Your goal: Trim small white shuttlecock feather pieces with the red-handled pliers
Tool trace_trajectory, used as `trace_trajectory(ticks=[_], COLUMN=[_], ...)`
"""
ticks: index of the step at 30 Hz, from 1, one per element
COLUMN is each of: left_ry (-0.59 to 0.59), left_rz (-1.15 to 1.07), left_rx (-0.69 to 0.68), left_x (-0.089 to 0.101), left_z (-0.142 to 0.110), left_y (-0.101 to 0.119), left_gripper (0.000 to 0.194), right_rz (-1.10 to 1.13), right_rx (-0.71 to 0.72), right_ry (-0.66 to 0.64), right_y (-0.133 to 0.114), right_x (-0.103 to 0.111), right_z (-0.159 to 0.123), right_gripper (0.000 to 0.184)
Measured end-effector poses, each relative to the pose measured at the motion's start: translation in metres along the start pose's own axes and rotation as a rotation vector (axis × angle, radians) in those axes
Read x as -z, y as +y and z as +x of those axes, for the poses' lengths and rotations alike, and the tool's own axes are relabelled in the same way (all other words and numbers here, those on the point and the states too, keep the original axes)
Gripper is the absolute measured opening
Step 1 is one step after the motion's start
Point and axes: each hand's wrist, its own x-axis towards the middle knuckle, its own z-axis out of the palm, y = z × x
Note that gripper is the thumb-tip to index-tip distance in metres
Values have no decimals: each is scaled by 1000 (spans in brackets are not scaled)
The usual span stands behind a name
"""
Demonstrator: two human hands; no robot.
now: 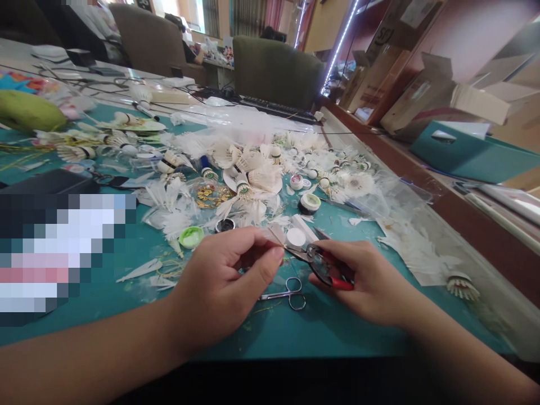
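My left hand (230, 278) pinches a small white feather piece (276, 236) between thumb and forefinger. Closed around red-handled pliers (314, 259), my right hand (363, 275) keeps their dark jaws pointing left, right at my left fingertips. Whether the jaws grip the feather piece I cannot make out. Below the pliers, small silver scissors (289, 293) lie on the green mat (270, 334). A round white disc (296, 237) rests just behind the jaws. An open pot of green paste (191, 237) and a black pot (225, 225) stand beyond my left hand.
Shuttlecocks (242, 185) and loose white feathers cover the mat's far half. Gold bits (211, 194) lie in a clear bag. At the right edge sits a lone shuttlecock (463, 286). Cardboard boxes (422, 95) and a teal folder box (476, 151) stand right; chairs (274, 70) stand behind.
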Motion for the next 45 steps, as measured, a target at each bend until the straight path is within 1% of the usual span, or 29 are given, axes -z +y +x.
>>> trace_trajectory(ticks=[9,14,17,21,24,27,29,36,45], left_ry=[-5,-11,-14,-29,-42,-45,-43,-35,-38], left_rz=[34,61,61,65,65,49,42,30,83], left_rx=[-7,-20,-34,-20,-5,2,-6,-38,-41], left_x=[3,4,4,5,5,5,4,3,3], left_z=[1,-1,-1,1,2,2,2,1,2], left_y=[2,-1,-1,3,6,6,5,2,2], left_gripper=[14,18,18,19,20,19,18,15,16], right_rz=[16,12,-13,-39,-45,-39,-25,80,164], right_rx=[-24,-25,-21,-31,-35,-29,-30,-49,-98], right_ry=[-16,-12,-7,-7,-12,-11,-17,-56,-93], right_y=[0,2,1,-1,-2,-2,-2,-3,-5], right_x=[3,3,2,2,2,2,2,2,-1], right_z=[-1,-1,1,1,0,0,1,0,2], right_gripper=[17,17,13,20,19,14,13,19,24])
